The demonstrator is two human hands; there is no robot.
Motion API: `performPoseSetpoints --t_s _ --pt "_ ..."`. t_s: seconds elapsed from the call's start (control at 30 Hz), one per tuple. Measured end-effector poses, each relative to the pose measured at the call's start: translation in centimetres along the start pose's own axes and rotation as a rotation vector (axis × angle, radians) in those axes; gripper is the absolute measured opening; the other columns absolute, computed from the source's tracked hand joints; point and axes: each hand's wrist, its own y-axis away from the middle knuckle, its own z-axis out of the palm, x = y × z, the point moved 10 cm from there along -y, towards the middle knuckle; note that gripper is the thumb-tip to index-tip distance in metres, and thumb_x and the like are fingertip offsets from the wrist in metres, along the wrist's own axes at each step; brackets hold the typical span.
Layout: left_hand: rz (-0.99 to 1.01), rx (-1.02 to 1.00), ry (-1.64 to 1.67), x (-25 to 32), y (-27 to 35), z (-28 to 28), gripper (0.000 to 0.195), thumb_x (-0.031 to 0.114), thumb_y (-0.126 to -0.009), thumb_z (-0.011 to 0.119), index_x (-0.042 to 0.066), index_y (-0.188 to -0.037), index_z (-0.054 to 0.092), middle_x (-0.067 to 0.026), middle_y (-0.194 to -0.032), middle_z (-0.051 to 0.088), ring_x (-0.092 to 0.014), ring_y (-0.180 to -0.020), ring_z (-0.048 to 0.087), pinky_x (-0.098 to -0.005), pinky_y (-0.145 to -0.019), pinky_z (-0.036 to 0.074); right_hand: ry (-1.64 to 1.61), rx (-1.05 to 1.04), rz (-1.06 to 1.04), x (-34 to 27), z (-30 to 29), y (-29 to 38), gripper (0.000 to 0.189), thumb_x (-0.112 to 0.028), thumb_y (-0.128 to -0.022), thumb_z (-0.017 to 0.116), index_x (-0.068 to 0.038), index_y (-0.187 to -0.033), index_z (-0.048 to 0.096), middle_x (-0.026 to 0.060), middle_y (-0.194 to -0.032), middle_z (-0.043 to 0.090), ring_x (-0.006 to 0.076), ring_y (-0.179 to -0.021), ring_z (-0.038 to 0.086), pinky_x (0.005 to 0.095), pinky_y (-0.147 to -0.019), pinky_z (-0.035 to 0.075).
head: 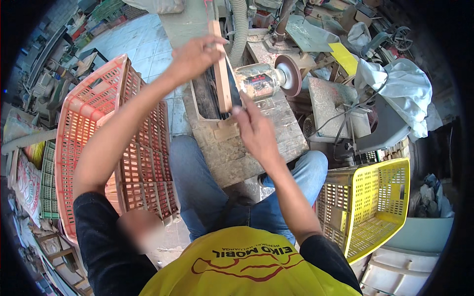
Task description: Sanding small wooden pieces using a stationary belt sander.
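A long squared wooden bar [223, 85] lies lengthwise over the opening of a wood-rimmed box, beside a bench motor [258, 82] with a round sanding disc [289, 76] on its right end. My left hand [200, 57] is over the bar's far part, fingers bent at its side; whether it grips is hard to tell. Close to the bar's near end, my right hand [255, 129] has its thumb and forefinger extended, the thumb at the corner of the bar. Both hands are somewhat blurred. The motor sits on a worn wooden bench [237, 162] between my knees.
A red plastic crate [120, 88] holding wooden pieces stands at my left, a yellow crate [379, 211] at my right. A ribbed hose [239, 29] rises behind the motor. Further right are a machine with a metal table [333, 107], a white sack [400, 88] and a hanging cable.
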Motion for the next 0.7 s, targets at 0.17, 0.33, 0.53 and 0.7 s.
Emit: performPoseSetpoints --t_s 0.17,0.33,0.53,0.7 --pt "0.0 -0.039 0.072 0.9 7.7 4.5 0.042 0.037 -0.088 0.068 0.025 -0.128 0.066 -0.0074 -0.097 0.073 -0.029 -0.106 0.065 -0.0679 -0.103 0.025 -0.749 -0.161 0.289 3.6 5.2 6.4 0.059 -0.025 -0.103 0.056 -0.002 -0.154 0.036 0.0107 -0.093 0.067 0.0142 -0.07 0.061 0.0295 -0.072 0.052" --pt "0.29 0.03 -0.574 2.7 12.5 5.7 0.047 0.046 -0.092 0.066 0.023 -0.133 0.063 -0.0041 -0.139 0.06 -0.034 -0.144 0.035 -0.0762 -0.108 0.012 -0.39 -0.061 0.172 4.5 4.6 10.3 0.054 -0.014 -0.096 0.066 -0.001 -0.145 0.05 0.0173 -0.091 0.065 0.016 -0.064 0.059 0.0317 -0.061 0.05" --pt "0.423 -0.13 -0.695 2.9 13.8 7.1 0.049 0.049 -0.092 0.064 0.014 -0.127 0.067 -0.0076 -0.136 0.063 -0.033 -0.143 0.038 -0.0769 -0.11 0.009 -0.168 -0.051 0.056 3.3 3.3 11.8 0.056 -0.013 -0.091 0.07 -0.001 -0.143 0.052 0.0225 -0.095 0.066 0.028 -0.065 0.064 0.0362 -0.063 0.052" --pt "0.445 -0.181 -0.699 3.2 13.2 7.5 0.058 0.053 -0.096 0.057 0.004 -0.125 0.065 -0.0133 -0.13 0.065 -0.037 -0.142 0.041 -0.0743 -0.112 0.011 -0.144 -0.064 -0.003 2.2 2.5 11.9 0.057 -0.013 -0.091 0.07 0.0 -0.144 0.051 0.021 -0.092 0.064 0.0297 -0.066 0.064 0.0377 -0.064 0.053"
